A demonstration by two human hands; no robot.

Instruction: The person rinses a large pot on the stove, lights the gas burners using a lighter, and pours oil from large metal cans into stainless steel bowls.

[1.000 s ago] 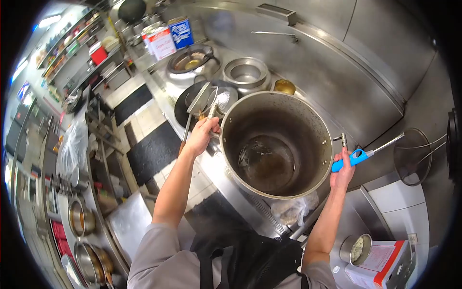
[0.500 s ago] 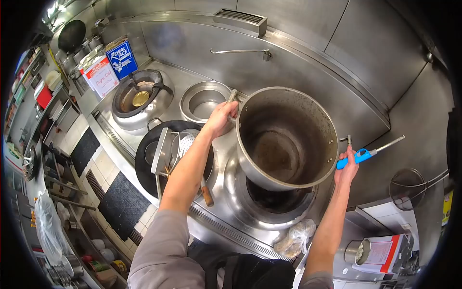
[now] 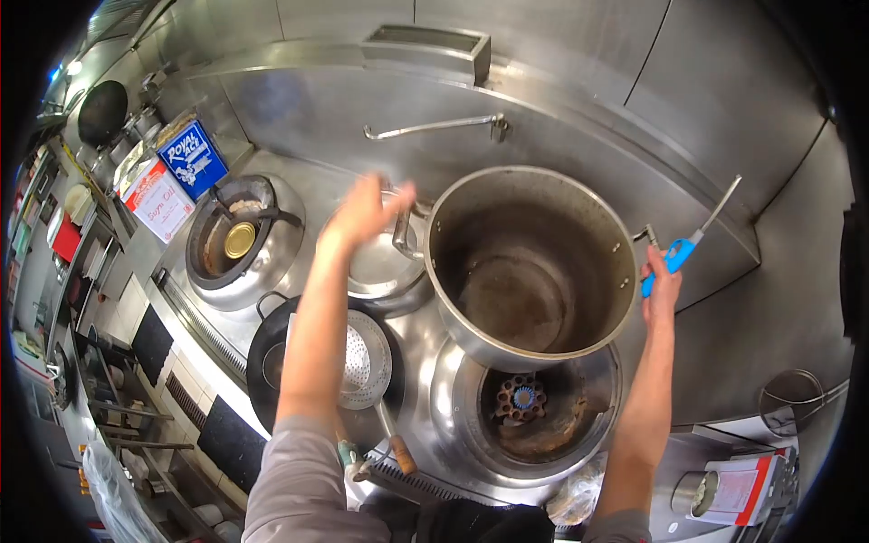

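A large deep metal pot (image 3: pixel 453 303) stands tilted toward me behind the front wok burner (image 3: pixel 453 389); its inside is stained and holds nothing visible. My left hand (image 3: pixel 362 215) is off the pot, just left of its left handle (image 3: pixel 405 237), fingers apart and smeared by motion. In my right hand (image 3: pixel 663 288) is a blue gas lighter (image 3: pixel 677 255), its metal tip pointing up and right. That hand is just below the pot's right handle (image 3: pixel 646 237); whether they touch I cannot tell. A small blue flame (image 3: pixel 522 396) shows in the burner.
Left of the burner sits a black wok (image 3: pixel 262 398) with a perforated strainer (image 3: pixel 366 362) in it. A round metal pan (image 3: pixel 391 303) stands behind. Oil tins (image 3: pixel 163 204) are beside the far burner (image 3: pixel 282 240). A swivel tap (image 3: pixel 434 128) juts from the back wall.
My left hand has let go of the pot's left handle and moved left. The pot now sits farther back over the burner, uncovering its flame. The lighter is tilted more upright.
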